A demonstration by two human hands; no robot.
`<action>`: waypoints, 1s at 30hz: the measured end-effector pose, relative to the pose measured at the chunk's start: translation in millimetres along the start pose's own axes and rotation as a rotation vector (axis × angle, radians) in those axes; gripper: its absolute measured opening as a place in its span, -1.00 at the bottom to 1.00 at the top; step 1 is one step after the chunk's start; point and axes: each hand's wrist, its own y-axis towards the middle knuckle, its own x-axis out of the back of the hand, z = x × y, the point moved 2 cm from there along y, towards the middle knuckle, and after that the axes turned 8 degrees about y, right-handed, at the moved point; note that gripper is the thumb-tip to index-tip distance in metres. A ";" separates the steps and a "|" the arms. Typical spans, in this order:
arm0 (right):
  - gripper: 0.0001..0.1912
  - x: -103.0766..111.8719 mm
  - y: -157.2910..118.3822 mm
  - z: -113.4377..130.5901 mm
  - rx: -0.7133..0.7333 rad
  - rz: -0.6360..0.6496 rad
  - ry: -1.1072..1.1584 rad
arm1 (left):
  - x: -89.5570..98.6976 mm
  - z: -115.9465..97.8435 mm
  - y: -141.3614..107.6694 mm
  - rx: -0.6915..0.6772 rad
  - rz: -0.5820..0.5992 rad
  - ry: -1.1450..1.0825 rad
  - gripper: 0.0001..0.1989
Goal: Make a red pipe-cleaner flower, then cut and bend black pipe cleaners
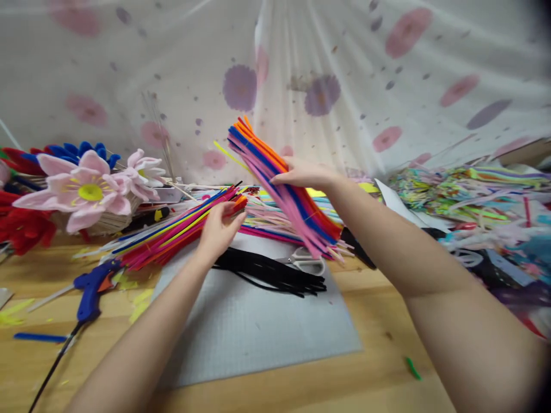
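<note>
My right hand is closed around a thick bundle of pipe cleaners in orange, blue, pink and purple, lifted and tilted above the table. My left hand has its fingers curled over the right end of another multicoloured bunch of pipe cleaners, mostly magenta, red, yellow and blue. Below the hands, a bunch of black pipe cleaners lies on a grey cutting mat. White-handled scissors rest at the mat's back edge, partly behind the raised bundle.
To the left lies a blue glue gun with its cord running to the front edge. Fuzzy flowers stand behind it. Heaped pipe cleaners and wrapped packs fill the right side. A flower-print curtain hangs at the back.
</note>
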 end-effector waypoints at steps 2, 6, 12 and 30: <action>-0.71 -32.7 -0.9 -2.7 -0.078 0.188 0.452 | -19.5 -6.8 -13.4 0.234 0.151 -0.466 -0.53; -0.75 -97.1 -9.6 -19.0 -0.208 0.321 0.971 | -40.6 -10.5 -37.6 0.560 0.388 -0.959 -0.60; -0.78 -130.2 -31.0 -37.1 -0.279 0.254 1.027 | -29.5 8.3 -54.9 0.612 0.283 -0.841 -0.69; -0.71 -153.5 -61.6 -37.0 -0.301 0.265 1.082 | -0.8 31.3 -83.7 0.574 0.220 -0.637 -0.69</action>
